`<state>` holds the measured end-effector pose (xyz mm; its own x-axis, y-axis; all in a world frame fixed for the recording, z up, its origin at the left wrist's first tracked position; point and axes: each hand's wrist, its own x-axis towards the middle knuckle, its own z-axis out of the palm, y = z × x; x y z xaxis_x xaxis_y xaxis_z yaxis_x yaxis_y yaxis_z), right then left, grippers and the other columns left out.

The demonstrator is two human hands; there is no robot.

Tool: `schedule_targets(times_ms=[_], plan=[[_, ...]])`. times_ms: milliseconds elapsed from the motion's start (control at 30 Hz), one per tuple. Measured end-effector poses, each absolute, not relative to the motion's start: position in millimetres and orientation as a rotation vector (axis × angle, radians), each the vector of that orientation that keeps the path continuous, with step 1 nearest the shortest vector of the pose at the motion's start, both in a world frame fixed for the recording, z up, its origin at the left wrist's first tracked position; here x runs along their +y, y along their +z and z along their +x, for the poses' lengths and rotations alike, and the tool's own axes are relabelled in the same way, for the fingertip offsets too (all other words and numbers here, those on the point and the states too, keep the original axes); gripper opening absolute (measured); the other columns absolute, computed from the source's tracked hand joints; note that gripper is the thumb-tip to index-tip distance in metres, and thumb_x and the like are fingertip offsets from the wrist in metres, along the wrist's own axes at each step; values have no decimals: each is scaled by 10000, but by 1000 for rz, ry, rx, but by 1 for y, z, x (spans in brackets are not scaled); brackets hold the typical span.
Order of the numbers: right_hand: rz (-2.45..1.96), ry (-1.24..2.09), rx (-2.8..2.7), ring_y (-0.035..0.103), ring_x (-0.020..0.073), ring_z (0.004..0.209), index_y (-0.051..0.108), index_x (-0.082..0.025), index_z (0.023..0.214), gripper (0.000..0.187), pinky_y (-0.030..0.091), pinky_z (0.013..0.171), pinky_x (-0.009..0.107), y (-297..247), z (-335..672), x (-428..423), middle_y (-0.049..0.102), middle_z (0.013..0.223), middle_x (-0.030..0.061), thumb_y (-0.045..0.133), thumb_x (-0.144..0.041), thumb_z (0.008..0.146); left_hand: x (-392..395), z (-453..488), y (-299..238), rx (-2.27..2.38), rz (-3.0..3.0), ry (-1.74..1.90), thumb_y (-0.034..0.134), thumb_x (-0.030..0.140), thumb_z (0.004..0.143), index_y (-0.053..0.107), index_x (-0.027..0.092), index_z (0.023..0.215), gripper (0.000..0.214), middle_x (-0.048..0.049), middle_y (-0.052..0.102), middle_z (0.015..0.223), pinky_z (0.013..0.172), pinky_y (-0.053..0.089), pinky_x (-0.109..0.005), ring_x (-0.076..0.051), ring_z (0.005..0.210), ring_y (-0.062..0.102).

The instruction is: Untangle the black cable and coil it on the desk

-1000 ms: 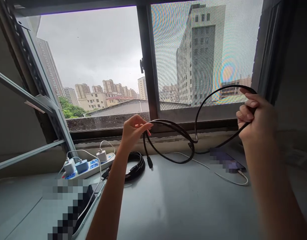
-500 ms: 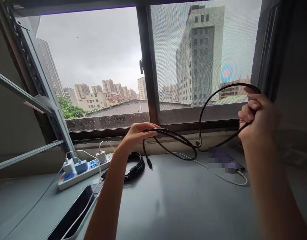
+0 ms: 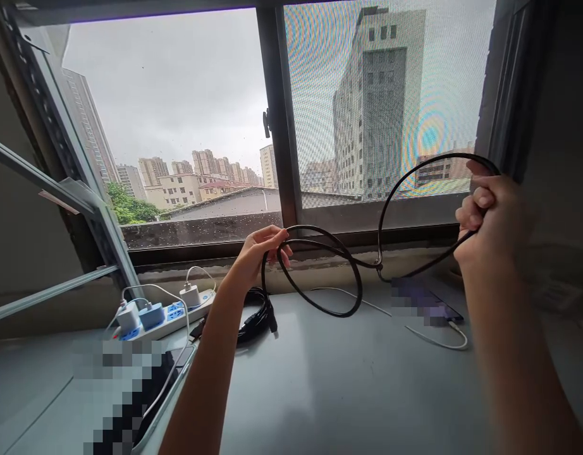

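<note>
A black cable hangs in loops between my two hands, above the table. My left hand pinches it between thumb and fingertips, and a free end with a dark plug dangles below. My right hand, raised at the right, is closed around the other part of the cable, which arches up in a large loop to the left of the fist. Between the hands the strands cross at a small knot-like spot. A second, coiled black cable lies on the table behind my left forearm, partly hidden.
On the left stands a white power strip with several chargers plugged in. A dark tablet-like device, partly blurred out, lies before it. A phone with a white lead rests at the right. Behind the grey table is a window; metal framing stands left.
My left hand has turned slightly, fingers now curled under the cable. The loop beside it has become rounder, and the dangling plug has shifted left. My right hand keeps its grip.
</note>
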<state>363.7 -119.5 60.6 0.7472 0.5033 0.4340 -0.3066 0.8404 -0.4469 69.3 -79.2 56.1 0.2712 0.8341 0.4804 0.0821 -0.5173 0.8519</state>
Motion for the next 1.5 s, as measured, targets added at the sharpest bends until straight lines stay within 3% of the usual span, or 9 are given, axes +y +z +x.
schedule_targets(times_ms=[133, 267, 433, 667, 933, 1067, 1267, 1400, 1500], plan=[[-354, 406, -686, 214, 27, 318, 721, -106, 804, 245, 88, 304, 205, 63, 357, -123, 318, 403, -82, 554, -76, 628, -76, 76, 51, 992, 1787, 1291, 708, 485, 655, 543, 178, 666, 348, -20, 613, 553, 291, 154, -184, -119, 352, 545], [-342, 424, -900, 186, 32, 316, 730, -117, 893, 266, 83, 295, 205, 66, 342, -133, 313, 365, -86, 614, -120, 654, -77, 89, 47, 1023, 1758, 1312, 732, 478, 623, 539, 179, 653, 357, -8, 608, 511, 261, 222, -181, -83, 290, 461], [-375, 471, -1091, 189, 24, 313, 731, -119, 932, 271, 71, 293, 188, 66, 330, -144, 338, 364, -74, 633, -154, 681, -71, 97, 38, 1126, 1816, 1509, 685, 427, 688, 494, 182, 647, 314, 13, 565, 430, 275, 260, -184, -100, 257, 454], [-435, 684, -917, 196, 7, 296, 700, -64, 888, 259, 95, 285, 169, 65, 346, -130, 296, 397, -97, 588, -91, 656, -62, 84, 38, 1246, 1636, 1788, 682, 356, 682, 515, 185, 666, 240, 61, 466, 374, 275, 197, -177, -51, 246, 309], [-447, 797, -803, 182, 6, 297, 690, -75, 847, 200, 121, 290, 159, 60, 355, -116, 283, 398, -106, 559, -47, 698, -78, 80, 56, 1057, 1791, 1866, 716, 332, 668, 551, 178, 637, 228, 55, 475, 405, 320, 198, -176, -30, 303, 310], [-589, 694, -994, 219, 18, 314, 700, -145, 788, 97, 132, 300, 179, 55, 350, -109, 319, 424, -90, 665, -199, 716, -83, 85, 58, 919, 1861, 1931, 707, 361, 689, 569, 186, 681, 224, 63, 470, 408, 310, 210, -182, -37, 301, 320], [-772, 516, -1281, 326, 35, 335, 664, -173, 753, 168, 205, 305, 164, 47, 341, -101, 427, 481, -52, 664, -341, 762, -82, 92, 54, 823, 1890, 2126, 658, 317, 746, 535, 196, 703, 178, 88, 392, 389, 329, 236, -184, -38, 317, 333], [-813, 557, -1462, 386, 48, 387, 554, -157, 591, 421, 276, 355, 167, 45, 335, -101, 445, 502, -19, 593, -513, 812, -83, 96, 53, 776, 1823, 2235, 640, 321, 763, 516, 208, 723, 173, 94, 376, 393, 329, 241, -187, -41, 320, 320], [-865, 600, -1542, 373, 64, 439, 622, -161, 711, 531, 269, 379, 177, 45, 329, -103, 449, 544, -7, 500, -670, 804, -87, 99, 54, 762, 1776, 2261, 628, 335, 774, 510, 213, 723, 177, 94, 375, 393, 317, 244, -189, -45, 318, 317]])
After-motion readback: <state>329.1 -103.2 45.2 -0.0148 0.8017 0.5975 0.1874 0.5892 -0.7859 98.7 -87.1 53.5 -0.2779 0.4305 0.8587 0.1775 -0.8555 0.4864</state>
